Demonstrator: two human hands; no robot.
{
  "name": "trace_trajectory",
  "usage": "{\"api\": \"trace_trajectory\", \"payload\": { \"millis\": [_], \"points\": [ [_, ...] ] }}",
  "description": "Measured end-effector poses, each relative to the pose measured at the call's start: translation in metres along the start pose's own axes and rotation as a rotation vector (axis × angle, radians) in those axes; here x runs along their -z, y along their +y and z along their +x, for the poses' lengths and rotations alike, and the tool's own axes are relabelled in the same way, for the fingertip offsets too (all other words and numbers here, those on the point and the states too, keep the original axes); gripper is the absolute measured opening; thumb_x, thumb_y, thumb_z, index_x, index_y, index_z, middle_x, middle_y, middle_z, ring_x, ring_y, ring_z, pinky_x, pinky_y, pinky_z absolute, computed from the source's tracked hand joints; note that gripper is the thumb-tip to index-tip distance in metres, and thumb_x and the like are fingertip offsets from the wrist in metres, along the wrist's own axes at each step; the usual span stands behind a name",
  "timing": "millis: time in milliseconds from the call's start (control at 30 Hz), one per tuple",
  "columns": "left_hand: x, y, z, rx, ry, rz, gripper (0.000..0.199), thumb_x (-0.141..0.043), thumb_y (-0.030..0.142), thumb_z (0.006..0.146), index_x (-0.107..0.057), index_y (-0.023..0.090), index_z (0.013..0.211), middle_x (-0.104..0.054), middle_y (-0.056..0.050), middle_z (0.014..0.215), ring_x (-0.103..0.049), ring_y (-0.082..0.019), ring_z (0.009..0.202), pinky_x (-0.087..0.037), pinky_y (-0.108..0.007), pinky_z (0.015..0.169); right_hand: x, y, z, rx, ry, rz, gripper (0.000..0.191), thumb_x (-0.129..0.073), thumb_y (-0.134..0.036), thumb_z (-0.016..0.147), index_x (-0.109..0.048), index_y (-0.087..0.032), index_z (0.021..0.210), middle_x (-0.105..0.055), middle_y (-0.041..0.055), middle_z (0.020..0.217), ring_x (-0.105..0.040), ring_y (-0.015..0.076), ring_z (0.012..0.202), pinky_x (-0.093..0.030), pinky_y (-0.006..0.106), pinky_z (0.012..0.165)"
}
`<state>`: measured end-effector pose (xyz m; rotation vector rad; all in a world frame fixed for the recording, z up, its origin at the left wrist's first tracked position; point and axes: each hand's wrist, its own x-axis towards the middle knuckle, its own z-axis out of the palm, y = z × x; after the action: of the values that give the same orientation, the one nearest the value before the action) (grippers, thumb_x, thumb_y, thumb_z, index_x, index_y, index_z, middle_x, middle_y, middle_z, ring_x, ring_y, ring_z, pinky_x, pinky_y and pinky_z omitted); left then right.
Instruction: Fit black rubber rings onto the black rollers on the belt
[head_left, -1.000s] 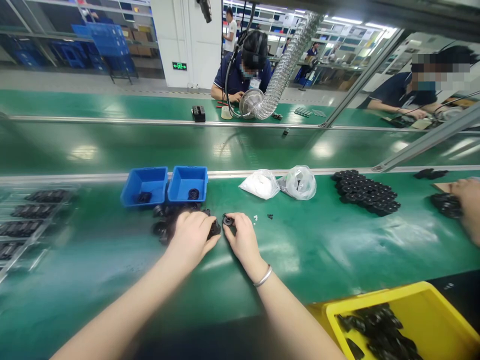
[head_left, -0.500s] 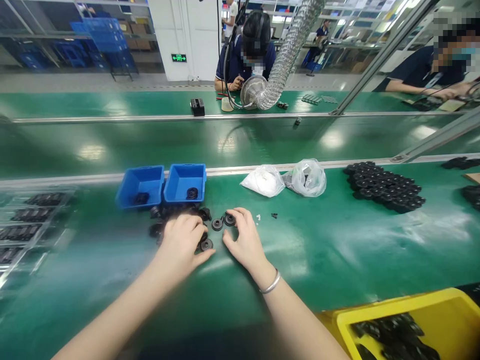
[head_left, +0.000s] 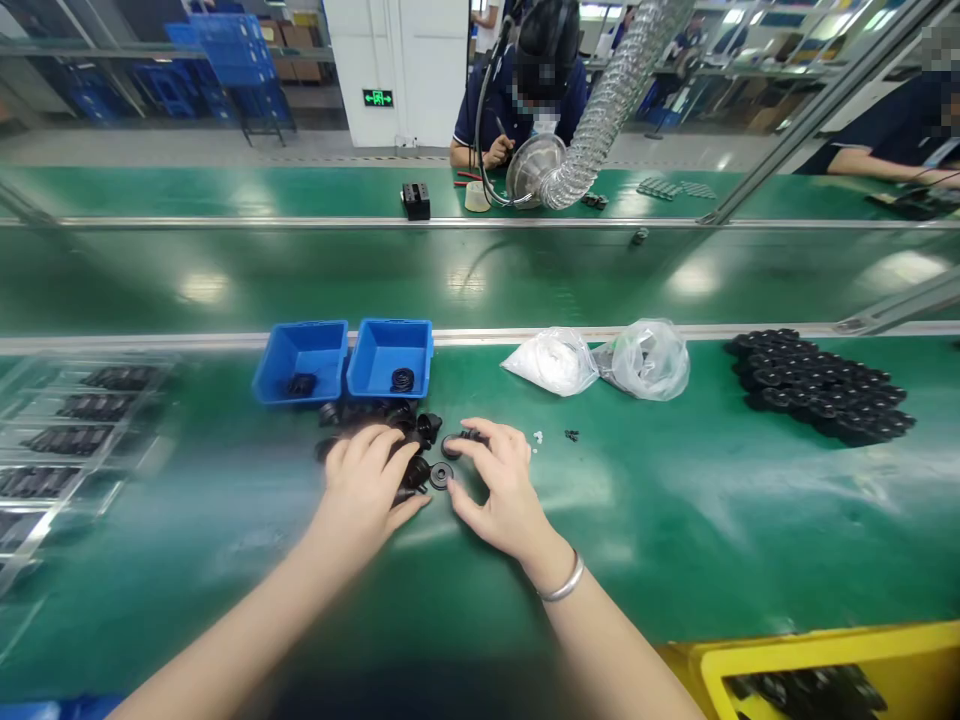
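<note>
Sitting nearest, at the lower right, a yellow bin (head_left: 915, 665) holds black parts (head_left: 810, 690). Beyond it, on the green worktop (head_left: 675, 510), the left hand (head_left: 364, 490) curls over a heap of black pieces (head_left: 416, 470); whether its fingers grip any is hidden. The right hand (head_left: 506, 495) has its fingers spread, closed on nothing: the thumb tip meets the edge of the nearer disc (head_left: 442, 475), the index seems to rest on the farther disc (head_left: 448, 453). Compared with 0.5 s ago, the thumb has come down to the nearer disc, which lies clearer of the left hand; that suggests it is passing into the right hand's reach. Farther back sit 2 blue bins (head_left: 382, 345) and 2 plastic bags (head_left: 551, 365), then, at the far worktop (head_left: 300, 190), a co-worker (head_left: 469, 120)
</note>
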<state>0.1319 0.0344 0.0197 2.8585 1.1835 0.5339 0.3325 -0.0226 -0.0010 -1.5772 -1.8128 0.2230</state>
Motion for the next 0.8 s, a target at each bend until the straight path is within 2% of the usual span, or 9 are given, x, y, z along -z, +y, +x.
{"api": "trace_trajectory", "payload": {
  "millis": [100,167,367,467,567,667,800],
  "points": [
    [-0.002,-0.001,-0.005,0.016,0.013,-0.02,0.038,-0.067,0.035,0.086,-0.061,0.018,0.12,-0.065,-0.013,0.116,-0.053,-0.034,0.118,-0.033,-0.049,0.094,-0.002,-0.003,0.0,0.036,-0.099,-0.044,0.028,-0.066,-0.027,0.083,-0.064,-0.027,0.111,-0.05,0.0064,0.138,-0.04,0.0327,0.126,-0.033,0.052,0.102],
    [-0.003,0.001,-0.006,0.033,0.021,-0.037,0.033,-0.065,0.033,0.087,-0.062,0.018,0.116,-0.066,-0.013,0.113,-0.054,-0.032,0.116,-0.033,-0.048,0.094,-0.005,-0.001,-0.001,0.046,-0.113,-0.059,0.024,-0.066,-0.025,0.084,-0.064,-0.027,0.108,-0.05,0.006,0.14,-0.038,0.0326,0.128,-0.032,0.052,0.102],
    [-0.003,0.005,-0.003,0.041,0.02,-0.072,0.022,-0.061,0.03,0.089,-0.063,0.018,0.107,-0.066,-0.011,0.105,-0.054,-0.03,0.112,-0.032,-0.047,0.093,-0.011,0.009,0.0,0.04,-0.028,-0.069,0.017,-0.068,-0.026,0.084,-0.061,-0.023,0.098,-0.055,0.0097,0.133,-0.043,0.0315,0.124,-0.036,0.052,0.101],
    [-0.003,0.007,-0.003,0.035,0.013,-0.09,0.019,-0.063,0.031,0.089,-0.064,0.019,0.103,-0.066,-0.01,0.104,-0.054,-0.03,0.112,-0.031,-0.047,0.093,-0.01,0.009,0.001,0.015,0.028,-0.052,0.021,-0.065,-0.025,0.085,-0.058,-0.023,0.104,-0.056,0.0114,0.129,-0.046,0.0314,0.121,-0.037,0.053,0.1],
    [-0.002,0.007,-0.004,0.034,0.003,-0.105,0.031,-0.067,0.036,0.086,-0.063,0.021,0.112,-0.065,-0.011,0.111,-0.053,-0.032,0.115,-0.031,-0.048,0.094,-0.006,0.005,0.0,0.028,0.038,-0.017,0.029,-0.06,-0.02,0.084,-0.056,-0.023,0.113,-0.053,0.0117,0.132,-0.045,0.0313,0.124,-0.035,0.053,0.103],
    [0.001,0.003,-0.008,0.08,-0.001,-0.118,0.05,-0.073,0.043,0.079,-0.058,0.02,0.121,-0.062,-0.014,0.12,-0.05,-0.034,0.119,-0.03,-0.05,0.097,-0.004,-0.002,0.0,0.081,-0.024,-0.013,0.034,-0.061,-0.021,0.082,-0.057,-0.024,0.116,-0.05,0.0105,0.137,-0.041,0.0325,0.129,-0.032,0.054,0.106],
    [0.005,-0.004,-0.02,0.115,-0.001,-0.108,0.044,-0.074,0.042,0.077,-0.06,0.018,0.111,-0.059,-0.016,0.124,-0.048,-0.035,0.122,-0.03,-0.051,0.099,-0.007,-0.008,0.001,0.138,-0.122,-0.074,0.037,-0.068,-0.029,0.081,-0.059,-0.026,0.118,-0.046,0.0088,0.145,-0.036,0.035,0.134,-0.03,0.055,0.105]
  ]
}}
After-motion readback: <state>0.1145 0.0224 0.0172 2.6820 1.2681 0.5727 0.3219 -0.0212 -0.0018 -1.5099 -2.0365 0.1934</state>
